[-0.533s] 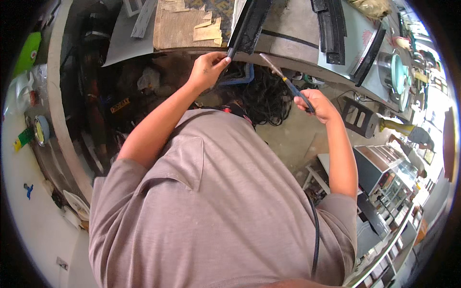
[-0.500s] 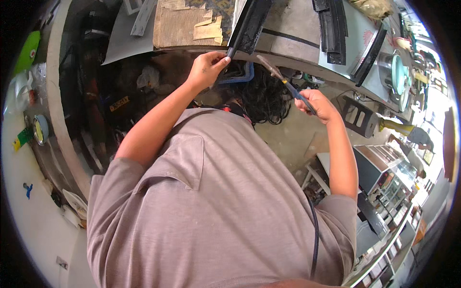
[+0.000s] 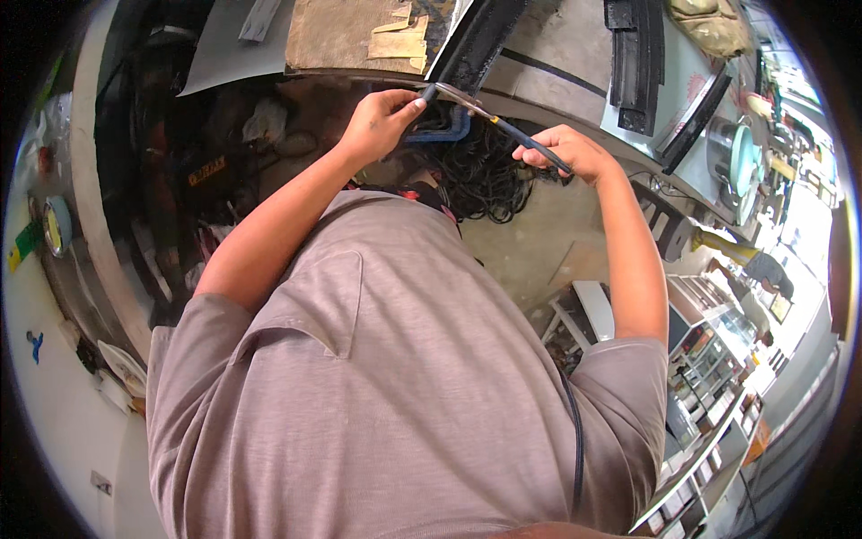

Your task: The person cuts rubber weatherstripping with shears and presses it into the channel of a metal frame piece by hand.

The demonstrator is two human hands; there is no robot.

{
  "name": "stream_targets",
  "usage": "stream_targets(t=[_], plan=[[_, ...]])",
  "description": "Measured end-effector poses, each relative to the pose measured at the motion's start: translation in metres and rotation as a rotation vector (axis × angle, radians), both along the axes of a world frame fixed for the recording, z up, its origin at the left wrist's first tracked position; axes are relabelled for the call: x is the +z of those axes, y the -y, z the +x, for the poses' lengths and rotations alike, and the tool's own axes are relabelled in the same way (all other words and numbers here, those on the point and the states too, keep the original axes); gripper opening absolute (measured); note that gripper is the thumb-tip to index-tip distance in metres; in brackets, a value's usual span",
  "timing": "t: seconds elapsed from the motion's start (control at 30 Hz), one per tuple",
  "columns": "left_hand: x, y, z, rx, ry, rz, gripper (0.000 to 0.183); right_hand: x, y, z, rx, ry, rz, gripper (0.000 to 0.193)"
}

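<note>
My left hand (image 3: 375, 126) pinches the near end of a long black strip (image 3: 446, 65) between thumb and fingers, at the bench's front edge. The strip slants up and away beside a wide flat black piece (image 3: 489, 40). My right hand (image 3: 567, 153) is closed around a pair of snips (image 3: 516, 133) with dark blue handles, a yellow band and worn metal jaws. The jaws reach left to the strip's end beside my left thumb. Whether they grip the strip cannot be made out.
A worn board (image 3: 328, 40) with torn pale pieces lies on the bench. More black strips (image 3: 636, 67) rest farther right, near a teal-rimmed round container (image 3: 741, 157). Below the bench are a blue frame (image 3: 440, 135) and tangled black strands (image 3: 494, 184). A person (image 3: 768, 274) is at far right.
My right hand has moved left and up, bringing the snips' jaws to the strip's end. My left hand has kept its pinch with only a slight shift.
</note>
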State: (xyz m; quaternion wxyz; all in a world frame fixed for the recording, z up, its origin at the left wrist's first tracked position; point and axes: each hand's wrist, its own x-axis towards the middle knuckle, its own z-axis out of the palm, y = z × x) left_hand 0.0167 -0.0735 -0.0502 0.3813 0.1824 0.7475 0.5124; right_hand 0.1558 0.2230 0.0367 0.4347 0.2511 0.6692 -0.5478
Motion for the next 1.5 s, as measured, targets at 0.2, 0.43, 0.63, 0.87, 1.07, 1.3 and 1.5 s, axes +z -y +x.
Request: stream_targets(t=[0.2, 0.43, 0.63, 0.87, 1.07, 1.3, 1.5], plan=[[-0.004, -0.001, 0.004, 0.030, 0.043, 0.025, 0.035, 0.002, 0.002, -0.007, 0.063, 0.090, 0.053, 0.044], [0.003, 0.001, -0.002, 0.043, 0.100, 0.083, 0.033, -0.023, 0.002, -0.007, 0.073, -0.013, 0.047, 0.036], [0.004, -0.003, 0.002, 0.041, 0.131, 0.037, 0.033, -0.020, 0.017, -0.014, 0.053, -0.073, 0.041, 0.042], [0.013, -0.003, 0.000, 0.044, 0.176, 0.010, 0.035, -0.010, 0.023, -0.021, 0.060, -0.100, 0.070, 0.053], [0.009, -0.005, 0.001, 0.048, 0.098, -0.003, 0.034, -0.018, 0.019, -0.019, 0.108, -0.149, 0.089, 0.058], [0.011, -0.005, -0.001, 0.066, 0.128, -0.006, 0.034, -0.003, 0.022, -0.029, 0.229, -0.142, 0.216, 0.047], [0.014, -0.004, -0.001, 0.084, 0.165, 0.005, 0.033, -0.005, 0.019, -0.028, 0.215, -0.168, 0.135, 0.049]])
